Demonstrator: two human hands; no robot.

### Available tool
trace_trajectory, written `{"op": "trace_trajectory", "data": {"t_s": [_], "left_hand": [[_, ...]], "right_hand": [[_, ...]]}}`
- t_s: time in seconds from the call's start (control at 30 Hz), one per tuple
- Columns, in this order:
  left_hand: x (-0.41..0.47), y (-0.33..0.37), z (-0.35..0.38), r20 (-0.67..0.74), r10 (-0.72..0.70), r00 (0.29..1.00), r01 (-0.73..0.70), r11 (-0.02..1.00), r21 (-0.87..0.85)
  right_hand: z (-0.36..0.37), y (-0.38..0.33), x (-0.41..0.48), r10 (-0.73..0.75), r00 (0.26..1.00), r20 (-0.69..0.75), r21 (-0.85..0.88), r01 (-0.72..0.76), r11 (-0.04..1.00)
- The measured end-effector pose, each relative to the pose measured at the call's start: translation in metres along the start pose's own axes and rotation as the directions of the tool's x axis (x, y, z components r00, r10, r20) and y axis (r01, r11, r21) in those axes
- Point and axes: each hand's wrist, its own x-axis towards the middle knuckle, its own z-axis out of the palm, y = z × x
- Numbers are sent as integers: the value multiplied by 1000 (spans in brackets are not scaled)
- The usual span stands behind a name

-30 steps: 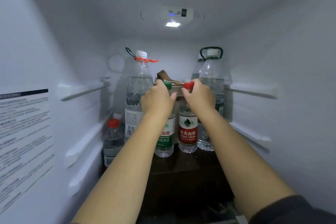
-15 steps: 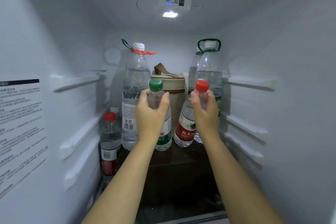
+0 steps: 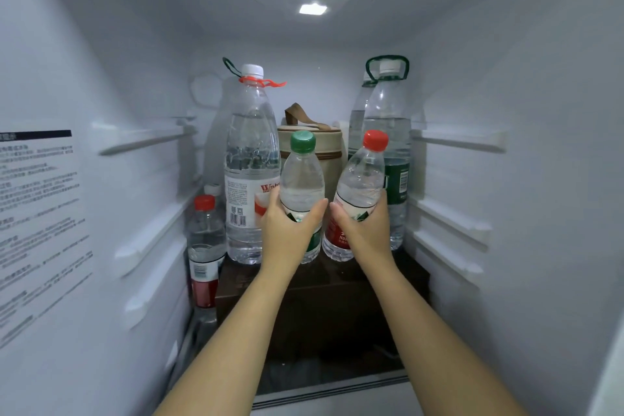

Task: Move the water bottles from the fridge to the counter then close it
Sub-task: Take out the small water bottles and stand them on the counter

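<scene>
Curling round the labels, the left hand (image 3: 287, 231) holds the green-capped bottle (image 3: 301, 179) upright, the right hand (image 3: 366, 228) the red-capped bottle (image 3: 360, 181) leaning right, the 2 necks above the fingers (image 3: 315, 216)

"Wat" on large bottle (image 3: 251, 145) label

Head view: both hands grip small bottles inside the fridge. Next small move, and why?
Probably draw both bottles straight back out of the fridge, toward the person. The left hand grips the green-capped bottle and the right hand the red-capped bottle, which is tilted. Both grips look full, and nothing stands in front of them.
</scene>
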Motion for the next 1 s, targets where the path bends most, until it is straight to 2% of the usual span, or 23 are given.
{"op": "trace_trajectory", "data": {"t_s": [0.1, 0.27, 0.43, 0.67, 0.8, 1.0], "left_hand": [[-6, 5, -7, -27, 39, 999, -38, 999, 22], [-23, 37, -22, -90, 147, 985, -144, 989, 42], [-50, 74, -47, -146, 172, 974, -165, 985, 58], [-108, 108, -76, -137, 32, 990, -21, 996, 85], [-140, 129, -89, -164, 20, 986, 7, 986, 166], [-203, 160, -98, -309, -38, 950, 111, 969, 220]], "right_hand": [[-7, -8, -10, -33, 998, -45, 23, 34, 999], [-18, -44, -24, -120, 990, -73, -50, 116, 992], [-28, -84, -57, -111, 992, -64, -31, 110, 994], [-46, -113, -114, -92, 994, 64, 44, 89, 995], [-54, -118, -143, -96, 982, 164, 98, 81, 992], [-65, -117, -182, -56, 943, 328, 153, 5, 988]]}}
